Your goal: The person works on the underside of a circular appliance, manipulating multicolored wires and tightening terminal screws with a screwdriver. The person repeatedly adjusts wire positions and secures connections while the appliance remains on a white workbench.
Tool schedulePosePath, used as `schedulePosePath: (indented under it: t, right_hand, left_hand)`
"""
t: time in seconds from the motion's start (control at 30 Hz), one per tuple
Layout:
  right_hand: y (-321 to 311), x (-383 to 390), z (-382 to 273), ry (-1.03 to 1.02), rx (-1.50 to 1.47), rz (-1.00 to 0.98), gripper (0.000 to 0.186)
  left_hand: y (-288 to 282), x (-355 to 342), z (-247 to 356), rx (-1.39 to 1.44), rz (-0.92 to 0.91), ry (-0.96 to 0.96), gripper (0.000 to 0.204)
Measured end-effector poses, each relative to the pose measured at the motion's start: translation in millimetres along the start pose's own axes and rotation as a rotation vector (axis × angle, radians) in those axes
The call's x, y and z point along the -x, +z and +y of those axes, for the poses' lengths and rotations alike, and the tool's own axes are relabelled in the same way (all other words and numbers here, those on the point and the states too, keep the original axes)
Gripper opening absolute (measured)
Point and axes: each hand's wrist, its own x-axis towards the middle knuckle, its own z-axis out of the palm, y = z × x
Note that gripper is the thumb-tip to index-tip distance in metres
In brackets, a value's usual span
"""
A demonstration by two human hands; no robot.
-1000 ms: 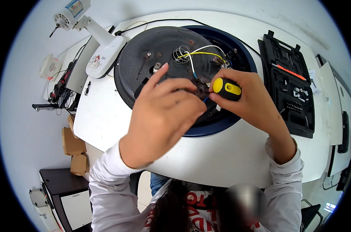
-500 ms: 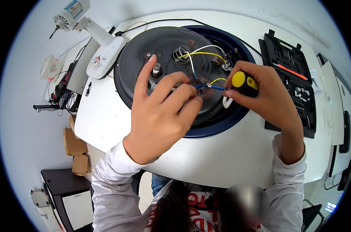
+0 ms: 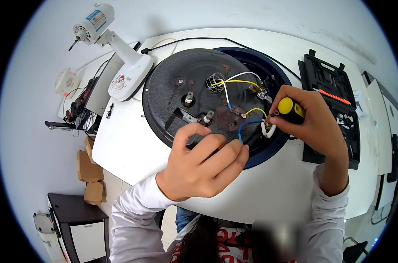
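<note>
Near the front rim of a black round metal plate, the fingertips of my left hand pinch the end of a blue wire. My right hand wraps round a stubby yellow-and-black screwdriver at the plate's right side. Its thumb and forefinger meet close to where the blue wire and a thick white sleeved wire come together; the joint there is partly hidden. Yellow wires and thin white wires run across the plate beside a coiled spring. Metal terminals stick up through holes in it.
Beneath the plate lies a dark blue round basin. An open black toolbox with bits and an orange-red strip stands at the right. A white motor on a stand is at the left. A black cable crosses behind.
My left hand has drawn back toward the front edge with the blue wire, uncovering more terminals. My right hand keeps the screwdriver near the joint. The whole view has shifted slightly.
</note>
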Motion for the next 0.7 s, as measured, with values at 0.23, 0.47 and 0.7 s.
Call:
schedulePosePath:
  t: [0.23, 0.47, 0.7]
  right_hand:
    - [-4.6, -1.4, -2.8, 0.016, -0.005, -0.079, 0.020]
    - [-6.4, -1.2, -3.6, 0.048, 0.042, -0.084, 0.019]
    - [-9.5, -1.1, 2.4, -0.001, 0.012, -0.064, 0.020]
  left_hand:
    - [0.7, -8.7, -5.4, -0.111, 0.052, 0.180, 0.019]
    - [15.2, -16.1, -25.9, -0.106, -0.057, -0.016, 0.017]
    - [16.8, -15.3, -22.6, -0.012, -0.134, -0.118, 0.013]
